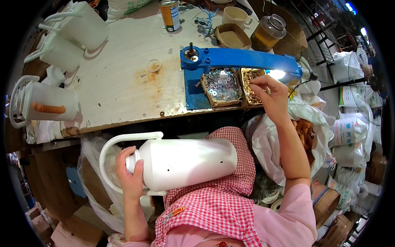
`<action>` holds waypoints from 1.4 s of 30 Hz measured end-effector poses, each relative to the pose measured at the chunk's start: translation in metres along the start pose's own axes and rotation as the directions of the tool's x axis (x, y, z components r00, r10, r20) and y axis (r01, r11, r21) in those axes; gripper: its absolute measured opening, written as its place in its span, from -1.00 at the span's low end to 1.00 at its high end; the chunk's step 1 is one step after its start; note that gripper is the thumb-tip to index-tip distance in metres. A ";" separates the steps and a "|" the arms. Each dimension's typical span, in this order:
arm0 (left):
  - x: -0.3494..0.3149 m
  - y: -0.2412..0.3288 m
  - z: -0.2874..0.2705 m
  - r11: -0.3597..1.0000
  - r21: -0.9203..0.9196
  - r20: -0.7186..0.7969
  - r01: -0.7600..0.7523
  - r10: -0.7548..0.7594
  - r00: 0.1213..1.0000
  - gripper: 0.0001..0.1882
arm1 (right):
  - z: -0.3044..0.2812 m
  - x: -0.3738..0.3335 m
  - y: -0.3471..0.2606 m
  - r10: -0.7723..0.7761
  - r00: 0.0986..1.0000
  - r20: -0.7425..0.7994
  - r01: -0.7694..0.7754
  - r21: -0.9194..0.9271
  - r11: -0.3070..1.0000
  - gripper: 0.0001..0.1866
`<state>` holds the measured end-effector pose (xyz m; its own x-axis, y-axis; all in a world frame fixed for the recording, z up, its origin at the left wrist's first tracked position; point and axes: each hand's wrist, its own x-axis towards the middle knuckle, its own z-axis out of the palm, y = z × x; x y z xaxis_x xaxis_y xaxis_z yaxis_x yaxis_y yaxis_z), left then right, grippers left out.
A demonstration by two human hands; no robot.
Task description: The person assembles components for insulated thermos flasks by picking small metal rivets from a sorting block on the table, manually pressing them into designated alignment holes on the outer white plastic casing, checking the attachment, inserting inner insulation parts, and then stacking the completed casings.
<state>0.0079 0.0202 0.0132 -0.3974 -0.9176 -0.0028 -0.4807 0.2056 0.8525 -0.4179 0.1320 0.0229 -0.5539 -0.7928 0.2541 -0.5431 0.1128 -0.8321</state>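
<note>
Across my lap lies a white plastic jug body with a large loop handle and two small holes in its side. My left hand is closed around its narrow neck, at the left end. Over a small cardboard box of brass-coloured rivets my right hand has its fingers pinched together; whatever they hold is too small to make out. Beside that box stands another box of silver washers, both under the arm of a blue metal riveting press.
White jugs stand at the table's left, one with an orange handle. A spray can, a cardboard tray and a plastic jar sit at the back. An open bag of orange-brown parts is at my right.
</note>
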 end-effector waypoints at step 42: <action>0.002 -0.002 -0.019 1.000 -0.006 0.153 -0.009 0.010 0.988 -0.44 | 0.074 0.037 0.008 -0.045 0.945 0.325 0.196 -0.451 0.871 -0.89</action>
<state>0.0230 0.0118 0.0217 -0.5175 -0.8525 -0.0743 -0.4726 0.2124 0.8553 -0.3958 0.0594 -0.0104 -0.2940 -0.9486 0.1175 -0.8662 0.2124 -0.4523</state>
